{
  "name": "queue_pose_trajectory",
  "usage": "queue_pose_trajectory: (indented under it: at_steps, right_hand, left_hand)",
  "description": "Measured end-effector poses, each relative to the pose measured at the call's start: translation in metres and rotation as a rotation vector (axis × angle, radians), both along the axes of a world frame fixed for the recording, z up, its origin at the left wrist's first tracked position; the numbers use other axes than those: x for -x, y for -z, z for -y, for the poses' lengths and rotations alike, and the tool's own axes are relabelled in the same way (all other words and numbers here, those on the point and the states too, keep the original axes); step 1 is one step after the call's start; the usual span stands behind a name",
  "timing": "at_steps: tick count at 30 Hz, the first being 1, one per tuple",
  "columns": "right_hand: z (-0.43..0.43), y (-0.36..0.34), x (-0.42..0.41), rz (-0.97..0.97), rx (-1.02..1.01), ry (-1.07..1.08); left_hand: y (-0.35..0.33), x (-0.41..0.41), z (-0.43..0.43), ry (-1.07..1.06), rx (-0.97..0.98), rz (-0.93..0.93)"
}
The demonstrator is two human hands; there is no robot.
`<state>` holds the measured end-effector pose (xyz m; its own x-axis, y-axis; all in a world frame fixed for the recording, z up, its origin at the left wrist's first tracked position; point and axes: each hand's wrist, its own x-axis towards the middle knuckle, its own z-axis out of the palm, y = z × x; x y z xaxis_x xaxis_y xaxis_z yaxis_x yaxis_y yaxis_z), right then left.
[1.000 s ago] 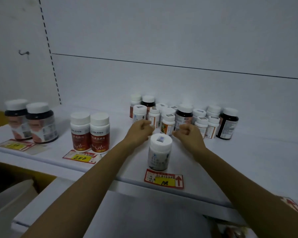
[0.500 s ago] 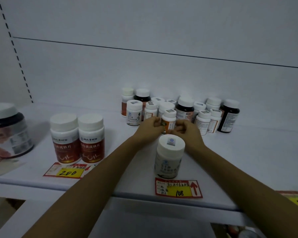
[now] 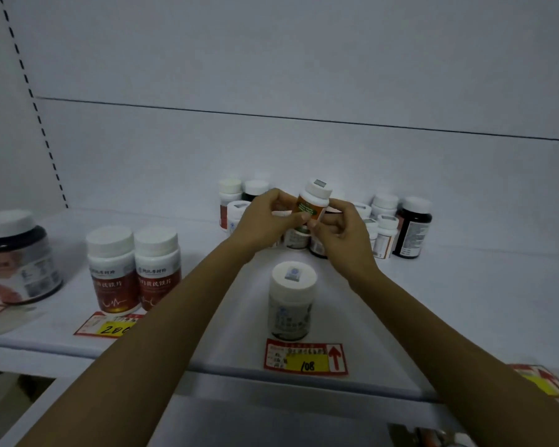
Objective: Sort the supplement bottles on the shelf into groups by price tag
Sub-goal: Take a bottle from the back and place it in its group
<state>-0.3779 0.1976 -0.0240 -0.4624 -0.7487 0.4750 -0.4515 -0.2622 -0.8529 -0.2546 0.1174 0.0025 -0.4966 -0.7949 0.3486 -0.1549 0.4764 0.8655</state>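
- Shelf (image 3: 465, 301): smooth, matt white surface that looks like painted metal.
- Back panel (image 3: 271, 150): the same matt white finish.
- Orange-labelled bottle (image 3: 310, 209): smooth white plastic cap and a slightly glossy printed label.
- 2 red-labelled bottles (image 3: 133, 269): white plastic with matt caps; the labels have a soft sheen.
- Front white bottle (image 3: 291, 304): matt white plastic, cap edge looks ribbed, small paper sticker on top.
- Large dark jar (image 3: 17, 259): glossy dark body, shiny label, matt white plastic lid.
- Dark bottle at the right (image 3: 413, 227): glossy; plastic or glass, cannot tell.
- 108 price tag (image 3: 305, 356) and 200 price tag (image 3: 107, 325): flat printed paper with matt yellow patches.
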Motion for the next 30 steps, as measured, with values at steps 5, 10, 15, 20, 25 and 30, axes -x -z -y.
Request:
queue_pose_trajectory:
  at_steps: [5, 10, 15, 20, 25, 30]
  right_hand:
    - [-0.031, -0.031, 0.012, 0.13, 0.092, -0.021]
    - [-0.076, -0.046, 0.041, 0.157, 0.114, -0.013]
    - [-0.129, -0.042, 0.076, 0.159, 0.06, -0.042]
    - [-0.178, -0.026, 0.109, 0.151, -0.025, -0.083]
    - [-0.21, -0.009, 0.127, 0.077, -0.063, 0.005]
    - [-0.231, 0.0, 0.134, 0.061, -0.074, 0.01]
  left_hand:
    - [-0.036, 0.011, -0.03, 0.049, 0.029, -0.052]
    - [-0.049, 0.04, -0.074, 0.044, 0.041, -0.058]
    - [-0.041, 0.076, -0.126, 0.052, 0.071, -0.031]
    - [-0.018, 0.104, -0.175, 0.024, 0.105, 0.02]
    - [0.011, 0.123, -0.214, 0.082, 0.048, 0.019]
    - [0.027, 0.133, -0.233, 0.115, -0.016, -0.022]
